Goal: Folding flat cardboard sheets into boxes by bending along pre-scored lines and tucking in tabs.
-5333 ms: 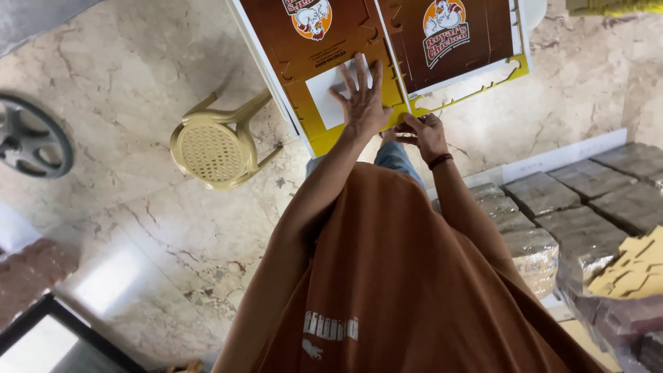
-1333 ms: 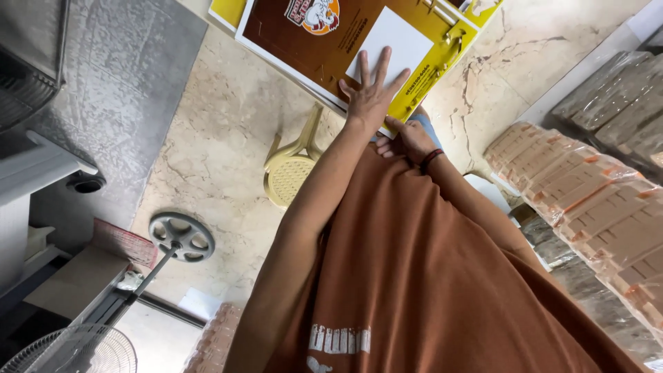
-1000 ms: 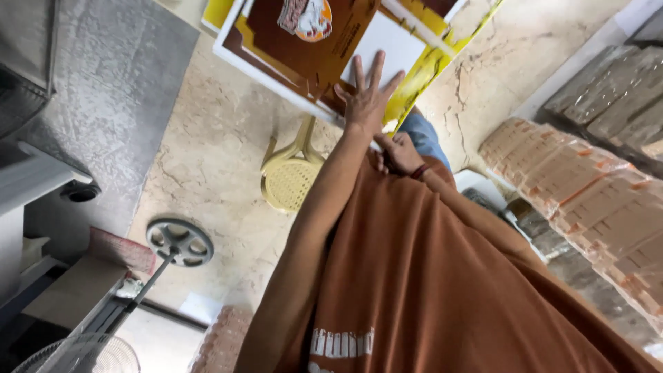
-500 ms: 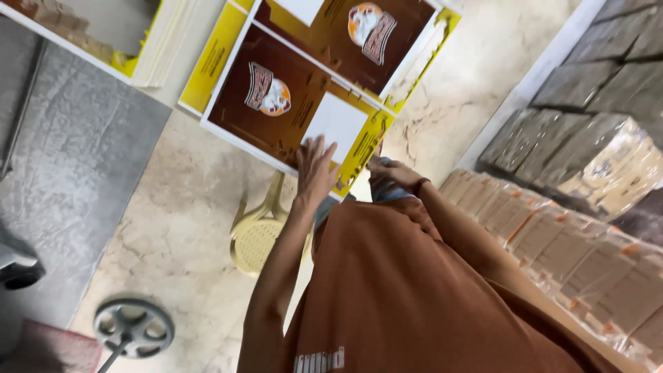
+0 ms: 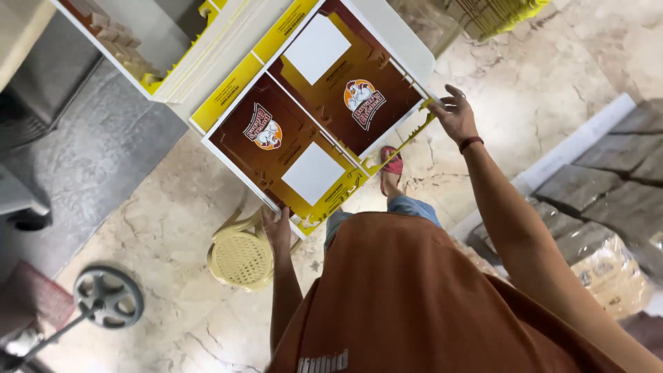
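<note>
A stack of flat printed cardboard sheets [image 5: 311, 131], brown and yellow with white panels and round emblems, lies on a white table [image 5: 404, 48] in front of me. My left hand [image 5: 277, 229] grips the near left corner of the stack. At the right edge, my right hand [image 5: 456, 116] pinches the yellow border of the top sheet, fingers spread. A dark band circles my right wrist. My orange shirt fills the lower middle of the view.
A cream plastic stool [image 5: 242, 255] stands on the marble floor under my left hand. Another pile of yellow-edged sheets [image 5: 173, 76] lies at the upper left. Wrapped bundles [image 5: 608, 207] are stacked at the right. A grey wheel [image 5: 108, 298] sits at the lower left.
My hands have spread apart: the left slid to the stack's near left corner, the right reached out to its right edge. The view has swung, showing the full sheets.
</note>
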